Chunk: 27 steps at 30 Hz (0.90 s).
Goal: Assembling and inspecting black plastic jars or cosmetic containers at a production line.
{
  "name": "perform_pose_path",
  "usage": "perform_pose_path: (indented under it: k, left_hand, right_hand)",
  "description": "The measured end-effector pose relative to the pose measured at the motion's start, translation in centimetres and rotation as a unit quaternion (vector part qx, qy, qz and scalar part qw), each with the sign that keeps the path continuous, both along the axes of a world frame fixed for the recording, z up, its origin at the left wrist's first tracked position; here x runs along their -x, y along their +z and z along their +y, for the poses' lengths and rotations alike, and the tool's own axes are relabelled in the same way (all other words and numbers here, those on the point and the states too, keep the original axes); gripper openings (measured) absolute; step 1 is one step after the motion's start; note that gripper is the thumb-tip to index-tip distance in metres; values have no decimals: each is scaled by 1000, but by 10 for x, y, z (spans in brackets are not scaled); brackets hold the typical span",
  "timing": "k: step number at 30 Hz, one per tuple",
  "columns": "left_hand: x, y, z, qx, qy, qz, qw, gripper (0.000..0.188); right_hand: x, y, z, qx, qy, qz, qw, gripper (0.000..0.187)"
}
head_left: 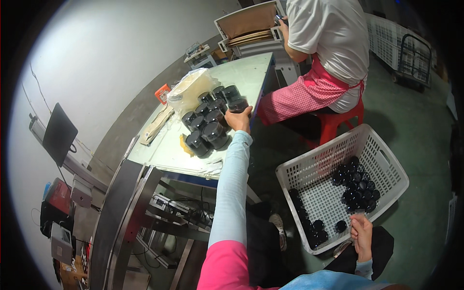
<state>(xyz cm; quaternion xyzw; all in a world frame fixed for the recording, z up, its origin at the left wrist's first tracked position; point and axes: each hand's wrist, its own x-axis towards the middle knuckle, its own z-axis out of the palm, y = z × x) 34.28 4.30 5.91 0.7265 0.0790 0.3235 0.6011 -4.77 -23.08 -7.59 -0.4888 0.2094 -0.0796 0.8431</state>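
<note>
My left hand [238,120] reaches out over the table, its fingers closed round a dark jar [237,105] at the right edge of a cluster. Several more black jars with clear upper rims [216,135] stand close together beside it on the pale table top [159,155]. Down at the right, my right hand [361,233] is closed at the near rim of a white plastic basket [302,170]. A small clear piece shows above its fingers, too indistinct to name. Inside the basket lie several glossy black round pieces [358,181], grouped at the right and along the left wall.
A clear plastic bag [191,92], an orange box [163,93] and a beige strip [157,124] lie on the table. Across it a co-worker in a pink checked apron [302,96] sits on a red stool [345,118]. A conveyor [126,208] stands at the left, a cart [413,60] behind.
</note>
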Motion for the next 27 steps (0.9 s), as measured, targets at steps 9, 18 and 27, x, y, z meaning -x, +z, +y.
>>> perform_pose_path:
  k: [9, 18, 27]
  left_hand:
    - [-33, -6, 0, -122, 124, 40, 984, 64]
    - [63, -28, 19, -108, -154, -3, 982, 60]
    - [117, 5, 83, -304, 0, 33, 952, 67]
  right_hand:
    - [-15, -23, -10, -29, 6, 6, 1000, 11]
    - [-11, -31, -15, -43, 4, 1, 999, 11]
    - [-5, -42, -18, -38, 31, -4, 999, 13]
